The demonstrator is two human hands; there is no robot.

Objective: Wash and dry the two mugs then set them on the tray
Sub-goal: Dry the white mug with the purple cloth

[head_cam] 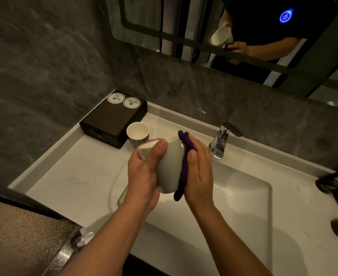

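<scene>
My left hand [144, 172] grips a grey-white mug [169, 166], tilted with its mouth toward the upper left, above the sink's left edge. My right hand [199, 172] presses a purple cloth [184, 166] flat against the mug's outer side. A second mug [138, 132] stands upright on the white counter, just behind the held one and against a dark box. The dark box or tray [112, 118] sits in the back left corner with two round white coasters on top.
A chrome faucet [221, 140] stands behind the rectangular white sink basin [250, 196]. Dark bottles [335, 182] lie at the counter's right edge. A mirror [263, 36] above reflects the person. A textured metal surface [24, 236] fills the lower left.
</scene>
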